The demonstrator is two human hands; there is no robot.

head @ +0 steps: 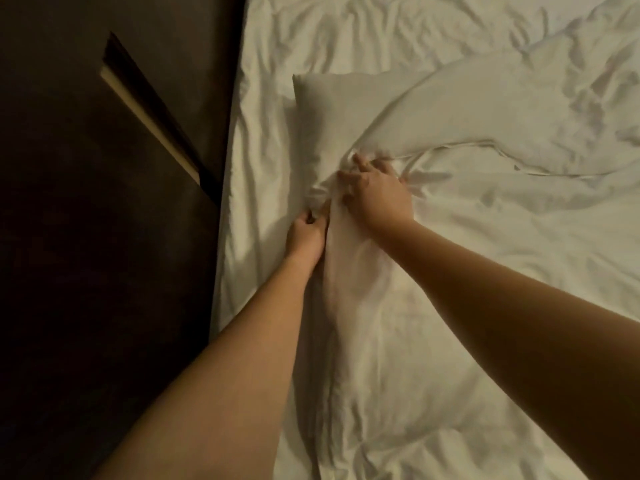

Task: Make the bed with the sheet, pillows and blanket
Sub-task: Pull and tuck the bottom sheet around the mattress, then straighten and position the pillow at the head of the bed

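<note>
A white pillow (pixel 332 109) lies on the wrinkled white sheet (pixel 263 140) near the bed's left side. A white blanket (pixel 502 109) is heaped over the pillow's right part and spreads toward me. My left hand (pixel 306 237) grips a bunched fold of the white blanket at the pillow's near end. My right hand (pixel 377 199) sits just right of it, fingers curled into the same gathered blanket edge. Both forearms reach in from the bottom of the view.
A dark headboard or wall (pixel 104 271) runs along the bed's left edge, with a pale strip (pixel 149 123) set into it. The bed's left edge (pixel 225 202) borders that dark surface. More rumpled blanket fills the right side.
</note>
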